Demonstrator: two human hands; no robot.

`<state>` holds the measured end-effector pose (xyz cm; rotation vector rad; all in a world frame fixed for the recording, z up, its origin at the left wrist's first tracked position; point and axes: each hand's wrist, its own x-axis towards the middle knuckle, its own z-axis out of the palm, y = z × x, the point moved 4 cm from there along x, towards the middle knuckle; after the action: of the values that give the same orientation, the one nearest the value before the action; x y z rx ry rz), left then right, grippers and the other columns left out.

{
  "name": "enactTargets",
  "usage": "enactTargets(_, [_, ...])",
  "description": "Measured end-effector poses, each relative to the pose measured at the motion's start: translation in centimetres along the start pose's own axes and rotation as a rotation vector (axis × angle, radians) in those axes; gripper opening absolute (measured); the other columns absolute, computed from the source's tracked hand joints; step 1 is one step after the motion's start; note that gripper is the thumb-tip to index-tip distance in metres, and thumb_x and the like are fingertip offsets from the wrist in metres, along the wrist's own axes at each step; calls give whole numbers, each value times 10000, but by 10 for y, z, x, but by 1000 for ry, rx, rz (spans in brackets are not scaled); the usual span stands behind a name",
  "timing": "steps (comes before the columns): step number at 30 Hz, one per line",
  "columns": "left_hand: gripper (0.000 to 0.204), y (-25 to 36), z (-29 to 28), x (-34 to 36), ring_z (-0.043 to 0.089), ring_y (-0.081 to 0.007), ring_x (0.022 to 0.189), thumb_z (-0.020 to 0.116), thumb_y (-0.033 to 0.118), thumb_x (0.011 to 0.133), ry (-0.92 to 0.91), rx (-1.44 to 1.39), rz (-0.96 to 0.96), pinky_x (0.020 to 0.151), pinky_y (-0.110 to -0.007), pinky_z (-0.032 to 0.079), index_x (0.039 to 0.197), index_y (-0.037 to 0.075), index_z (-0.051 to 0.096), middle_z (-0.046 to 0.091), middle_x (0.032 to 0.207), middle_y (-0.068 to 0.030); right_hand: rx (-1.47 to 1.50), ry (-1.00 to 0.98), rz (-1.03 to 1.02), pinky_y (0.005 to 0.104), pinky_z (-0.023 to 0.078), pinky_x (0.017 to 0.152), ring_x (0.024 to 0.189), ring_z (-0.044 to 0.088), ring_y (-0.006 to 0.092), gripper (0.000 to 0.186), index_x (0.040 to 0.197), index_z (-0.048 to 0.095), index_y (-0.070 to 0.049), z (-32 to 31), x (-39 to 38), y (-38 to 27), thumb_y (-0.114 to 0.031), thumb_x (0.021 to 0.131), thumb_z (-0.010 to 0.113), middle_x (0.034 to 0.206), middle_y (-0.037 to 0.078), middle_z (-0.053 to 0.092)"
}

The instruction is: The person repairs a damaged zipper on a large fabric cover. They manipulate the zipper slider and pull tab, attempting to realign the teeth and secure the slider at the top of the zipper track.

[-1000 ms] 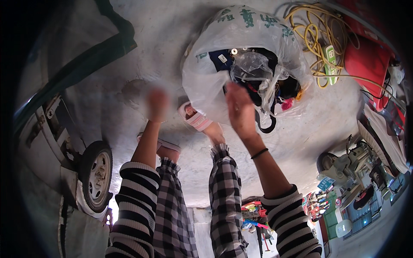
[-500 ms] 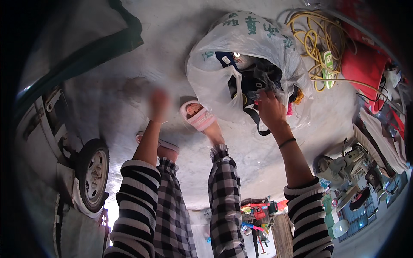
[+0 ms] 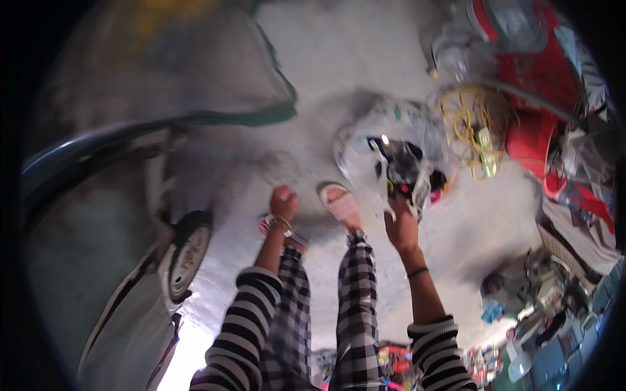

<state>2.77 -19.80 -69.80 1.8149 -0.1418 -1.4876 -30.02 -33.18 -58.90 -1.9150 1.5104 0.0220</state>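
Note:
A translucent white plastic bag [image 3: 355, 153] sits on the floor ahead and to the right. Its mouth gapes, with dark items [image 3: 404, 163] inside that are too blurred to name. My right hand [image 3: 401, 228], a dark band at its wrist, is at the bag's near edge with its fingers closed on the plastic. My left hand [image 3: 283, 203] hangs in the air left of my feet, apart from the bag. Its fingers are curled in and nothing shows in them. A bracelet [image 3: 279, 225] circles that wrist.
A vehicle's wheel [image 3: 189, 257] and a green-edged panel [image 3: 261, 117] stand on the left. Right of the bag lie a coiled yellow cable [image 3: 460, 120] and a green-white power strip [image 3: 487, 151]. Beyond is a red container [image 3: 531, 146]; machinery [image 3: 548, 277] stands at lower right.
The view has shifted back, so the bag looks smaller and lower. My right hand is now at the bag's near edge rather than in its mouth. My left hand appears further right, nearer my feet.

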Motion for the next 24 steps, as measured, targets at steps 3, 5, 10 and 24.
enactTargets(3, [374,97,31,-91,659,-220,904,655,75,872,228,-192,-146,720,-371,589,1217,99,515,597,1089,-59,54,-126,20,482,532,836,1027,621,434,360,1212,617,-62,-40,-40,-44,-210,884,608,1310,253,540])
enactTargets(5, [374,182,27,-150,657,-255,1010,629,73,902,266,-212,-84,797,-398,572,1249,101,492,596,1176,-86,101,-238,46,485,535,825,996,634,435,323,1191,633,-95,-78,-52,-101,-237,903,594,1317,241,542])
enactTargets(10, [377,361,7,-279,657,-250,1012,652,68,878,303,-279,286,797,-397,572,1228,102,515,601,1178,-85,218,-123,-405,437,546,818,952,655,377,298,1120,673,-126,-175,-52,-203,-183,829,656,1119,169,661])
enactTargets(24, [179,615,-63,-729,676,-184,906,604,136,943,625,-52,1157,759,-308,564,1063,9,644,686,994,-104,722,-399,-167,270,567,587,643,692,173,290,1122,670,44,-254,-82,-236,-157,913,666,922,91,729])
